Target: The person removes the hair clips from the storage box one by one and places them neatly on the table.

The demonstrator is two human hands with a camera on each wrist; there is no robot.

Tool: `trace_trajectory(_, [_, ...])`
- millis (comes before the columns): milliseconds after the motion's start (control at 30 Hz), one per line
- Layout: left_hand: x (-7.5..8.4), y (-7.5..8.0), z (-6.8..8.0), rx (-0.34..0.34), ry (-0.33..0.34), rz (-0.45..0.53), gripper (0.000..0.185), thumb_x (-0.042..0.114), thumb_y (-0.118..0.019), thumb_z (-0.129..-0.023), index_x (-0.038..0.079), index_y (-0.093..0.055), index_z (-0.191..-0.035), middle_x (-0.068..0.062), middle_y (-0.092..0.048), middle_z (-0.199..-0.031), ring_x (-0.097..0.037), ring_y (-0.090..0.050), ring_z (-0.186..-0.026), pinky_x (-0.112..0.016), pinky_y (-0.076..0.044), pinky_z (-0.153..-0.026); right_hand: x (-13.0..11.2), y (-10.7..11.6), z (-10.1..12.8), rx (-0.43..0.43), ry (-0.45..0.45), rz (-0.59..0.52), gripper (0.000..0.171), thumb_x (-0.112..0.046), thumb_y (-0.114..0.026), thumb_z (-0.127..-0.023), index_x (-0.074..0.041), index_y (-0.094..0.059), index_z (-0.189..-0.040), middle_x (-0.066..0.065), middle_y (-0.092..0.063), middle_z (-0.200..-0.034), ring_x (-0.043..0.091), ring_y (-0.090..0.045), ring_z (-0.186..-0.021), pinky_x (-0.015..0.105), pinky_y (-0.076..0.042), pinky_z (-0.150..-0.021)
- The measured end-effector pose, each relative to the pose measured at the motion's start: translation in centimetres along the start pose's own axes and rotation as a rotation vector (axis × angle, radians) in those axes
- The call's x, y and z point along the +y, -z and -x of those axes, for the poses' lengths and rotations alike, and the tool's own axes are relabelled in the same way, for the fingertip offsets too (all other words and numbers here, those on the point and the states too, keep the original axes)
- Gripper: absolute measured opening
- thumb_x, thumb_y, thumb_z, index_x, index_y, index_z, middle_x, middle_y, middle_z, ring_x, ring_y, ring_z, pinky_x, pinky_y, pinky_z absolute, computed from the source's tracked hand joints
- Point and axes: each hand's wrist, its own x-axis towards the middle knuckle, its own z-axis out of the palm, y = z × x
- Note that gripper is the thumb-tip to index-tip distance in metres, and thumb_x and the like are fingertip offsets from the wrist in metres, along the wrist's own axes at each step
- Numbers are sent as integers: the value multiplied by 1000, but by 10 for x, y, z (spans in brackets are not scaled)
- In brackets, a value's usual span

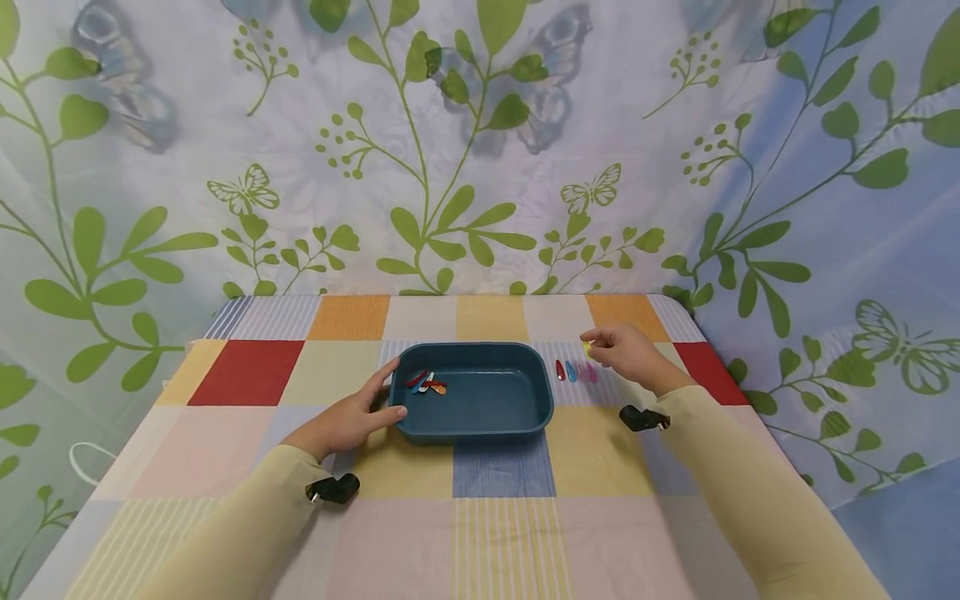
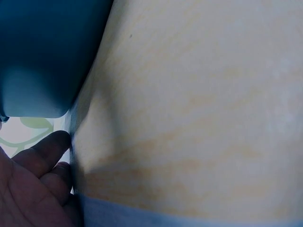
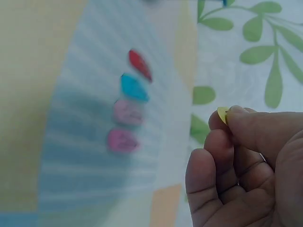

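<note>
My right hand (image 1: 618, 350) pinches a yellow hair clip (image 3: 222, 115) between thumb and forefinger, raised over the cloth at the right. Below it lies a row of snap hair clips: a red clip (image 3: 140, 65), a blue clip (image 3: 134, 87), a pale pink clip (image 3: 127, 112) and a deeper pink clip (image 3: 122, 140). My left hand (image 1: 356, 418) rests with spread fingers against the left end of a dark blue tray (image 1: 472, 437), its thumb over the rim. Several red, blue, white and orange hair clips (image 1: 427, 383) lie together inside the tray, at its left.
A patchwork-patterned cloth (image 1: 390, 542) covers the table. Behind the table hangs a curtain (image 1: 480, 167) printed with leaves and butterflies. A white cable (image 1: 78, 462) loops beside the table's left edge.
</note>
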Motion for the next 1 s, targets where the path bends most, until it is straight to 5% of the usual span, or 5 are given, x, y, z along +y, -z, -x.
trace_trajectory(500, [1,-1,1,-10,9,3,88,50,-62,-104,44,-3,-169,-23,-33,-170,-49,-32,-156,-73,-29,-120,35,-5,6,-19,-92,45,38,-13,-65,-101,2,-67,-135,23,-71,-124,30,-64,-104,37,-55,-88])
trace_trajectory(1000, [0,0,-1,-12,-9,11,88,48,-63,-104,43,-3,-169,-23,-34,-169,-48,-33,-156,-72,-28,-122,46,-14,3,-46,-139,79,37,-14,-68,-101,1,-68,-135,21,-72,-119,27,-63,-98,33,-53,-81])
